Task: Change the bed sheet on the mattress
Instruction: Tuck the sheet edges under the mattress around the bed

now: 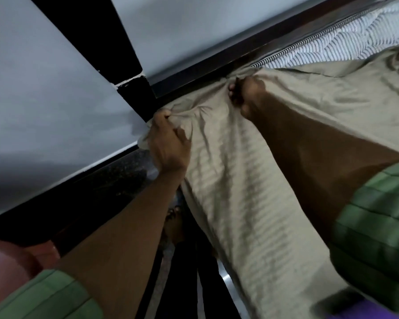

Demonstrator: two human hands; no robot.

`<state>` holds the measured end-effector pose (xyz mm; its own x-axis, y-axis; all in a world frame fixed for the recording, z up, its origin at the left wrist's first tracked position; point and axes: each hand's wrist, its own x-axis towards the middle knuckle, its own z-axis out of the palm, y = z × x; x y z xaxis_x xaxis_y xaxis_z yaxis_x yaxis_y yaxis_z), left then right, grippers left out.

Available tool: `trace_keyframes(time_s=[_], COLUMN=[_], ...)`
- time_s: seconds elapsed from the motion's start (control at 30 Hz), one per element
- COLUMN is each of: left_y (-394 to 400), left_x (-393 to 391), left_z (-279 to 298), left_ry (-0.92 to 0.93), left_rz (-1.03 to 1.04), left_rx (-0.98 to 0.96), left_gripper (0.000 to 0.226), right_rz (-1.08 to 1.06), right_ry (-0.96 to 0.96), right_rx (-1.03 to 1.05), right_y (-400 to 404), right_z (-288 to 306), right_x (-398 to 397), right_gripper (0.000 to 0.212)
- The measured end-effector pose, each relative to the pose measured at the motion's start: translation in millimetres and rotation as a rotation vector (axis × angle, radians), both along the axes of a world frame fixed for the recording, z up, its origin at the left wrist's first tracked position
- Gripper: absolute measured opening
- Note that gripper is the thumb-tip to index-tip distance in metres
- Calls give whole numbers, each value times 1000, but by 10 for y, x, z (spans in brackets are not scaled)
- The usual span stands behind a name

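There is one camera, worn on the person's head. It looks forward and down, tipped to one side, so the wall [44, 88] slants. It is close to the bed sheet [251, 180]. Both arms reach out from the bottom corners. No other view shares this scene.

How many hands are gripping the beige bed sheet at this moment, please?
2. The left hand bunches the beige bed sheet at the mattress corner; the right hand grips it farther along the top edge.
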<state>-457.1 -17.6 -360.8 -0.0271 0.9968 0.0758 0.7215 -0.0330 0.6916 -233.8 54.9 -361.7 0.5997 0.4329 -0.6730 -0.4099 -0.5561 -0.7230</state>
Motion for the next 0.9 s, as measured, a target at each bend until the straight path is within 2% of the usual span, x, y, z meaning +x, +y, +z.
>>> trace_keyframes(time_s=[0.07, 0.1, 0.13, 0.2, 0.23, 0.3, 0.33, 0.4, 0.47, 0.5, 0.57, 0.6, 0.63, 0.67, 0.73, 0.77, 0.8, 0.87, 0.9], left_y=[-83, -115, -130, -159, -178, -160, -145, -172, -163, -140, -121, -106, -110, -125, -168, -195, -219, -248, -243], left_x=[-187, -256, -328, -468, -497, -489, -454, -456, -469, -507, -618, -694, -751, -769, -799, -817, -845, -863, -857], left_z=[-44, -122, -233, -464, -521, -420, -342, -449, -476, -499, -443, -485, -510, -534, -582, -655, -930, -1124, -1069], left_ry=[-23, -47, -80, -284, -428, -662, -722, -734, -681, -603, -211, -69, -21, -56, -334, -484, -590, -661, -683], left_rz=[127, 210, 277, 317, 343, 387, 437, 469, 420, 353, 274, 340, 398, 417, 447, 445, 432, 369, 339], left_rx=[6, -53, -175, -408, -500, -689, -766, -835, -848, -869, -910, -863, -822, -788, -727, -761, -788, -854, -869], left_gripper=[36, 39, 46, 58, 53, 13, 11, 30, 29, 25, 35, 41, 41, 37, 16, 10, 20, 50, 48], right_rz=[7, 36, 101, 351, 484, 631, 647, 662, 734, 792, 915, 962, 1006, 1044, 1080, 1070, 1049, 1005, 995], right_ry=[-262, -368, -467, -647, -711, -832, -877, -974, -1082, -1123, -1190, -1219, -1245, -1264, -1291, -1299, -1307, -1311, -1297], right_rx=[-68, -82, -91, -12, 35, 28, -11, -81, -89, -103, -128, -129, -128, -136, -147, -147, -129, 21, 141], right_y=[-108, -215, -360, -679, -797, -936, -950, -952, -997, -1049, -1233, -1337, -1437, -1517, -1612, -1640, -1664, -1720, -1762], right_z=[50, 93, 109, 52, -56, -135, -149, -66, -39, -39, -76, -103, -122, -139, -154, -159, -164, -145, -137], right_x=[-224, -398, -608, -1005, -1170, -1412, -1496, -1632, -1761, -1819, -1927, -1965, -1989, -2001, -1994, -1985, -1991, -2045, -2104], right_gripper=[12, 8, 7, 14, 21, 38, 47, 60, 68, 70, 66, 63, 60, 58, 53, 52, 52, 51, 48])
